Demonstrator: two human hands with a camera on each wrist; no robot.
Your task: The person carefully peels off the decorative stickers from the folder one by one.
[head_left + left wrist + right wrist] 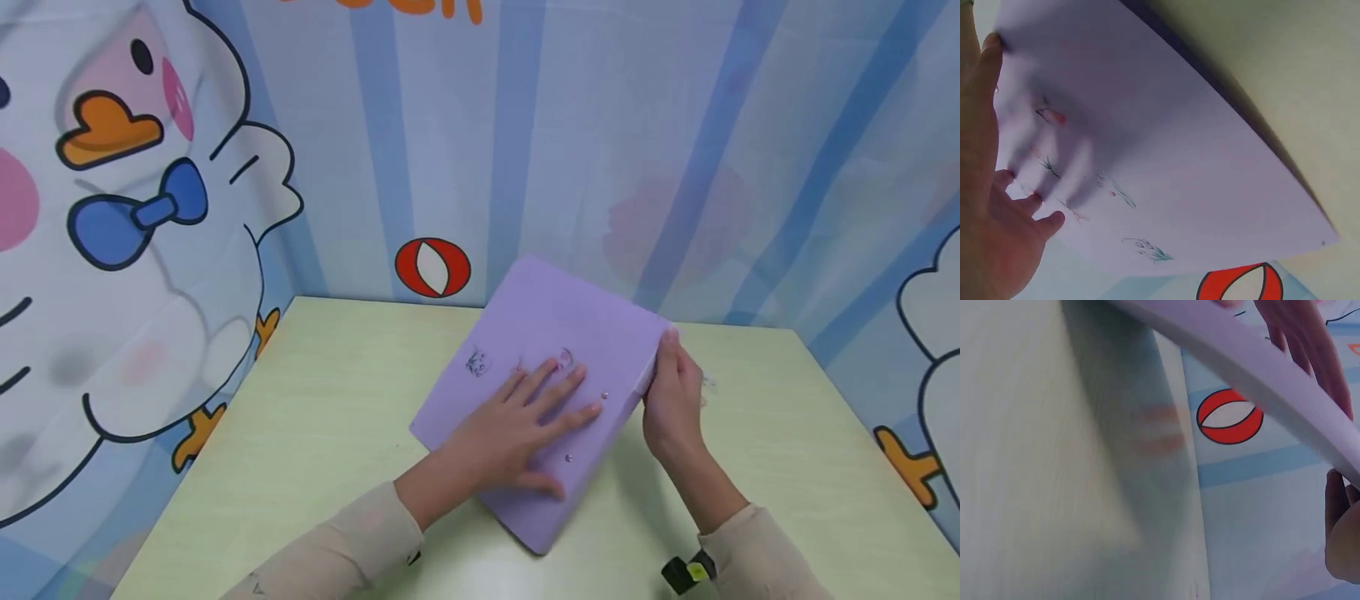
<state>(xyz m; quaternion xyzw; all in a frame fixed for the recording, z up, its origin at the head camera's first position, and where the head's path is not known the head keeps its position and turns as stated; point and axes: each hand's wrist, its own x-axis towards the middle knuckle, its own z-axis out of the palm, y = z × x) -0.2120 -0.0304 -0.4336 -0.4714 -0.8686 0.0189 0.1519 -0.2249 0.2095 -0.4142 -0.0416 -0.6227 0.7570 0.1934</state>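
A flat purple folder with small printed drawings and two little metal studs is tilted over the table in the head view. Across its cover my left hand lies with fingers spread, pressing on the surface. My right hand grips the folder's right edge near the upper corner, thumb on the front. From the left wrist, flower drawings show on the cover beside the left fingers. The right wrist view catches the folder's edge raised above the tabletop, its shadow beneath, with the right hand at one end.
The pale wooden table ends at a blue striped cloth backdrop printed with a cartoon duck. Something small and pale shows just beyond the right hand. A dark band with a yellow mark sits by the right sleeve.
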